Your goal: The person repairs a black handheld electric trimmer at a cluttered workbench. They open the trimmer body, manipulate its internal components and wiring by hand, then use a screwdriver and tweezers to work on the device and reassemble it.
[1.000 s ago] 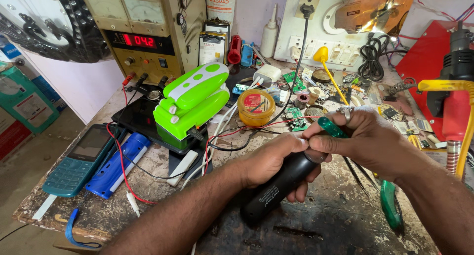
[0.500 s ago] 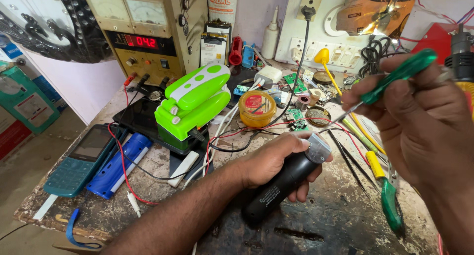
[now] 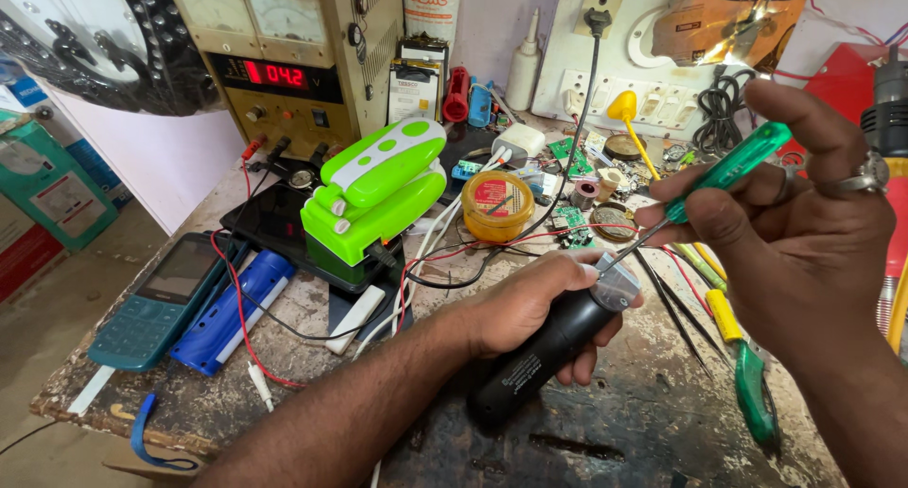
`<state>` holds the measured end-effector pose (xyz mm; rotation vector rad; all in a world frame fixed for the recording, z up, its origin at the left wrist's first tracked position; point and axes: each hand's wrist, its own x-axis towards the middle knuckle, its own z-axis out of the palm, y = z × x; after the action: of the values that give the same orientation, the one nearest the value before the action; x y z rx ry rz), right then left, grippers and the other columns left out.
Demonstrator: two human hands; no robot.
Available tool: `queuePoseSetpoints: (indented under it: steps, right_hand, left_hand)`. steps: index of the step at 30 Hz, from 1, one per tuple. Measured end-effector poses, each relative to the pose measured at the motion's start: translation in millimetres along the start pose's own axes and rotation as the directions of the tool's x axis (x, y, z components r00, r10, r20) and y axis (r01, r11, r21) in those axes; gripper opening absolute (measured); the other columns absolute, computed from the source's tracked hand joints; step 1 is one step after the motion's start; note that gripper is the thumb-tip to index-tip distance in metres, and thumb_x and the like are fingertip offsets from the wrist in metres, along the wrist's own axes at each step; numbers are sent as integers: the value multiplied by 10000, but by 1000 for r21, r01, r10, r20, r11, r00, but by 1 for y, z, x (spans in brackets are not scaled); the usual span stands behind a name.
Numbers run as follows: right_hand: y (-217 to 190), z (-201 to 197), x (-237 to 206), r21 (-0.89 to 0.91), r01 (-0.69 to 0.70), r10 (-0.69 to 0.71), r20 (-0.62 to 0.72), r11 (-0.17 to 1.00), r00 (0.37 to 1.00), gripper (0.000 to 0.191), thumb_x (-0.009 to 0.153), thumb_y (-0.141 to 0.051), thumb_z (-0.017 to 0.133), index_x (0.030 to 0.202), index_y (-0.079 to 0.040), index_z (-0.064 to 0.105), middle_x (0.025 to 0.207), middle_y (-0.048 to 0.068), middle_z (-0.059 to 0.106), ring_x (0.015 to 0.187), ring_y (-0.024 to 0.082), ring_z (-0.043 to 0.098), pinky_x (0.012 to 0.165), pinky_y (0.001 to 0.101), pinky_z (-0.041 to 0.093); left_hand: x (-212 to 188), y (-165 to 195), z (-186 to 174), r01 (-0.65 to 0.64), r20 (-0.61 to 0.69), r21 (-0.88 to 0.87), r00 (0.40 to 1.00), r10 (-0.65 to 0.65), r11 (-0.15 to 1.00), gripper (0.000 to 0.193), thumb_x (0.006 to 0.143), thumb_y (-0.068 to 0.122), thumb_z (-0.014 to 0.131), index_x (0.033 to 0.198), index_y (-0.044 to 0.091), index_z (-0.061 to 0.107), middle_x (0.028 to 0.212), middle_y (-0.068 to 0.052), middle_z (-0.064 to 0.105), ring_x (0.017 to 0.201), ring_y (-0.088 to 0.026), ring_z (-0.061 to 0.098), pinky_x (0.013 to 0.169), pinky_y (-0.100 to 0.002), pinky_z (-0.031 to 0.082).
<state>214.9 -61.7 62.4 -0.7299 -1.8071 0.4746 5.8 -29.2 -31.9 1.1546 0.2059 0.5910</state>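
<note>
- Torch (image 3: 549, 356) — a black cylinder with a grey head — lies slanted low over the worn bench (image 3: 653, 422), head up and to the right, tail toward the near edge.
- Left hand (image 3: 530, 308) wraps the torch's upper body, fingers curled round it and thumb along the top, just behind the grey head.
- Right hand (image 3: 804, 242) pinches a green-handled screwdriver (image 3: 724, 176) between thumb and fingertips; a ring shows on one finger.
- Screwdriver's thin metal shaft slopes down and left, its tip at the top of the torch head; whether it actually touches cannot be told.
- Green and white device (image 3: 378, 195) sits behind the left forearm on a dark slab, with red and black wires trailing from it across the bench.
- Yellow round tin (image 3: 497, 204) stands just right of that device, small circuit boards (image 3: 567, 228) scattered near it.
- Phone (image 3: 156, 299) with a teal keypad lies at the left edge, a blue battery-like block (image 3: 232, 308) touching its right side.
- Power supply (image 3: 284, 62) with two meters and a red digit display stands at the back left — a white socket board (image 3: 615, 62) hangs on the wall to its right.
- Green-handled pliers (image 3: 752, 393) lie on the bench under the right wrist, beside a yellow-handled tool (image 3: 724, 313).
</note>
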Motion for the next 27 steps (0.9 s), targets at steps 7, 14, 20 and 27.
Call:
queuePoseSetpoints:
  steps: [7, 14, 20, 27]
  right_hand:
    - [-9, 3, 1, -105, 65, -62, 32, 992, 998, 627, 991, 0, 639, 1535, -61, 333, 1139, 204, 717, 1005, 251, 746, 854, 367, 637]
    - [-18, 1, 4, -175, -61, 60, -7, 983, 998, 468, 1026, 19, 528, 1479, 3, 412, 1131, 197, 692, 1048, 243, 708, 916, 377, 607]
    - [-12, -4, 6, -150, 33, -21, 78, 988, 997, 504, 1021, -27, 548, 1508, 21, 428, 1294, 163, 625, 1213, 253, 662, 985, 373, 580]
    - [-12, -13, -1, -302, -90, 81, -43, 949, 996, 543, 1015, -44, 602, 1533, -5, 446, 1135, 181, 679, 1018, 261, 684, 890, 383, 583]
  left_hand:
    - [-1, 1, 1, -16, -42, 79, 999, 20, 997, 470, 1040, 329, 350, 1354, 2, 472, 871, -122, 597, 618, -235, 686, 521, -357, 564]
    - [-1, 10, 11, 15, -160, 268, 987, 29, 963, 434, 1077, 421, 495, 1034, -10, 497, 785, -95, 592, 565, -184, 675, 463, -331, 552]
    - [0, 17, 23, 54, -257, 383, 965, 50, 922, 302, 983, 343, 582, 996, 53, 498, 732, -26, 566, 492, -136, 637, 412, -311, 525]
    - [-7, 26, 35, 45, -286, 585, 946, 154, 809, 347, 926, 367, 635, 1038, 42, 587, 715, -24, 627, 497, -105, 640, 434, -292, 522]
